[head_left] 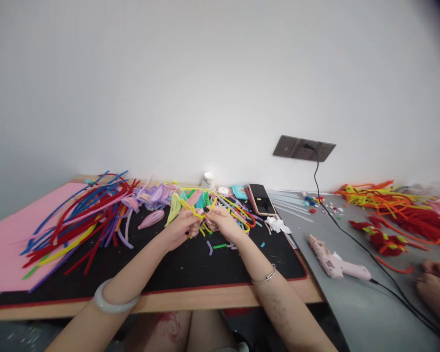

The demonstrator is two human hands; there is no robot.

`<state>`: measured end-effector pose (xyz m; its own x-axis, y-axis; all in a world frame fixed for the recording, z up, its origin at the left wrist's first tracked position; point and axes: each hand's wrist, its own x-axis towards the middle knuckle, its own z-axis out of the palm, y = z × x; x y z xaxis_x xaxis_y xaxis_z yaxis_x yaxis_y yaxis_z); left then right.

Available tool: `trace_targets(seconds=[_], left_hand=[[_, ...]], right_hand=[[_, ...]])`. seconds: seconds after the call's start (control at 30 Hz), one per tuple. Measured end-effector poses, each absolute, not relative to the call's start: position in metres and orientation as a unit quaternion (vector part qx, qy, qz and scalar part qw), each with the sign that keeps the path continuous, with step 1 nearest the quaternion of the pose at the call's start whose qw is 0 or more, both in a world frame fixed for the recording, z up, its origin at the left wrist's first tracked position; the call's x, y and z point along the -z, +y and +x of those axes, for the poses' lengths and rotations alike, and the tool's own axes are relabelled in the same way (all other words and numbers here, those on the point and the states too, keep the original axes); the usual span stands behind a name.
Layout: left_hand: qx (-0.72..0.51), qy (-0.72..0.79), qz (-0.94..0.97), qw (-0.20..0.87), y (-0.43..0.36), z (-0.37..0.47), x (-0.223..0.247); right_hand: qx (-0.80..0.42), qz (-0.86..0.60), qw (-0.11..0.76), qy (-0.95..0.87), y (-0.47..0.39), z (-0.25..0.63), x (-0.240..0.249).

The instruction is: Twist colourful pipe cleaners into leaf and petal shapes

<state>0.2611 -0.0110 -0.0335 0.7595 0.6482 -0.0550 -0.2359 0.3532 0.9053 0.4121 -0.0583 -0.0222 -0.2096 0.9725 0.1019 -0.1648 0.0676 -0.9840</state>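
Note:
Both hands meet over the black mat (190,266), fingers pinched on a bent yellow pipe cleaner (197,213). My left hand (185,227) grips it from the left, with one stretch rising above the fingers. Close beside it, my right hand (220,222) pinches the same strip, and a short yellow end sticks up by the thumb. Behind the hands lie looped pipe cleaners in pale green (174,208), pink and teal. Short cut bits, such as a green piece (220,246), are scattered on the mat in front. The fingertips partly hide the yellow strip.
Loose red and blue pipe cleaners (91,215) spread at left over pink sheets (7,254). A phone (262,199), a white cup (208,181) and crumpled tissue (277,225) lie behind. At right are a corded glue gun (333,261), pom-poms (311,201) and another person's hand (438,288).

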Motion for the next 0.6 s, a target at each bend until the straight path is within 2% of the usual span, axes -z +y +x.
trace_targets(seconds=[0.2,0.43,0.6], left_hand=[[-0.273,0.199,0.541,0.771,-0.0140,0.2617,0.0286],[-0.288,0.216,0.611,0.705,-0.0145,0.2617,0.0288],[-0.383,0.268,0.632,0.618,-0.0123,0.2607,0.0281]], right_hand=[[-0.598,-0.364,0.505,-0.504,-0.0578,0.4107,0.0231],[-0.567,-0.407,0.526,-0.486,-0.0580,0.4053,0.0249],[-0.610,-0.369,0.507,-0.484,-0.0571,0.4081,0.0265]])
